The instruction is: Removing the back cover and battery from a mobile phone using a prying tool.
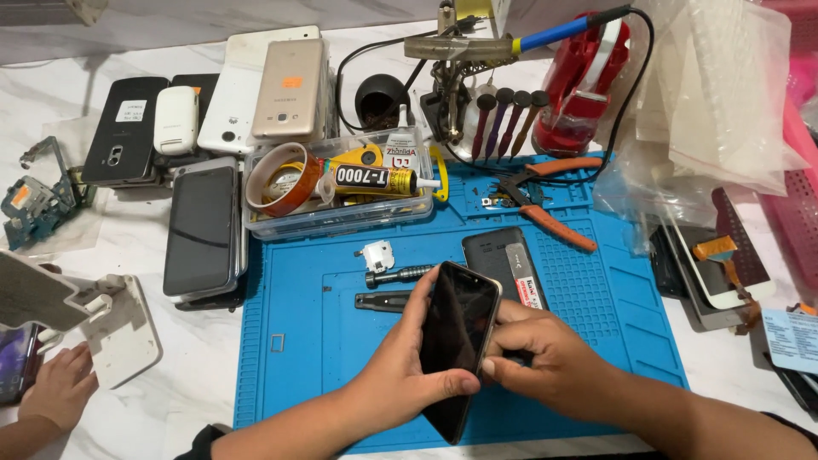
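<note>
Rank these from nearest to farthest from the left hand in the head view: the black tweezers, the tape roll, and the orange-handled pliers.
From the left hand:
1. Black tweezers, on the blue mat just above the hand.
2. Tape roll, in the clear box at the mat's upper left.
3. Orange-handled pliers, toward the mat's upper right.

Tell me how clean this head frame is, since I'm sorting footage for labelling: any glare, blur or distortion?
Head view: even, soft light; sharp focus across the blue silicone work mat; the glossy black smartphone in the left hand and right hand shows only faint reflections; clear plastic bags catch mild glare; wide-angle bending at the edges.
</note>
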